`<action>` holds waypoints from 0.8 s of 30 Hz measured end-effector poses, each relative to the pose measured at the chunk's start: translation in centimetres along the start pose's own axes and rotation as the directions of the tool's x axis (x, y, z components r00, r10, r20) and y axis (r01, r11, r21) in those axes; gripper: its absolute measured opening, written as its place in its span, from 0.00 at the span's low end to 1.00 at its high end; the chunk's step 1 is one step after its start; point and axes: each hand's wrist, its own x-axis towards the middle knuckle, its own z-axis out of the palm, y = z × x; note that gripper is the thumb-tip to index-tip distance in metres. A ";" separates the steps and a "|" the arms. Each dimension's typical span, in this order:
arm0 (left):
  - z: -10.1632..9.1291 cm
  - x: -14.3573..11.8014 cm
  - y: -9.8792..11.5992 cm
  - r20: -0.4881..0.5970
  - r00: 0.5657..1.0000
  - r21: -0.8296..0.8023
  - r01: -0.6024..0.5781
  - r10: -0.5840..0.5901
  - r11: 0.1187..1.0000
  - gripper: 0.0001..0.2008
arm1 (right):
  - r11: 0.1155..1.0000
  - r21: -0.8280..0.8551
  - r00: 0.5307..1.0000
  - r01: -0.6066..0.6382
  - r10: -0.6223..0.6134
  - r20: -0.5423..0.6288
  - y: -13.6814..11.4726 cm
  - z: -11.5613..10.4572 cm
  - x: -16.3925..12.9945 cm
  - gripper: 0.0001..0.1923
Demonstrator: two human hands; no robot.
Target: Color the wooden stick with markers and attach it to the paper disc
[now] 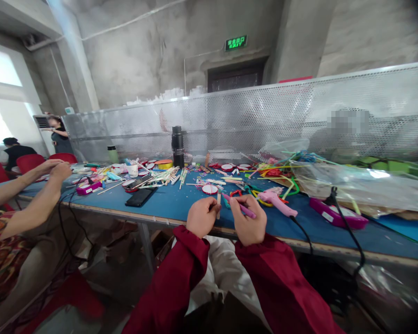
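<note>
My left hand (pixel 202 218) is closed on a flat pale wooden craft stick (pixel 218 202), which stands upright between thumb and fingers. In my right hand (pixel 251 222) a purple marker-like pen (pixel 248 212) is gripped, its front end pointing toward the stick. The two hands are a short way apart over the table's front edge. Just beyond them lies a small round white piece with a red rim (pixel 209 189). A pink glue gun (pixel 277 201) rests right of my right hand, its black cord hanging over the edge.
On the blue table (pixel 170 204) are a black phone (pixel 140 196), piled wooden sticks (pixel 163 177), a black thermos (pixel 177 147) and a purple power strip (pixel 337 213). Plastic sheeting (pixel 369 183) covers the right side. At left, a co-worker's arms (pixel 38 199) reach over the table. A perforated metal screen (pixel 251 120) stands behind.
</note>
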 end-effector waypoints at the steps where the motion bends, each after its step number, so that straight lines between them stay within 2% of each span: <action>1: 0.0 0.0 0.0 0.000 1.000 0.000 0.000 0.000 1.000 0.14 | 1.000 -0.004 1.000 0.003 -0.003 0.002 0.0 0.0 0.0 0.10; 24: -0.1 -0.1 0.2 0.005 1.000 -0.002 -0.001 0.001 1.000 0.15 | 0.999 -0.035 0.999 0.009 -0.007 0.049 0.0 -0.1 -0.1 0.11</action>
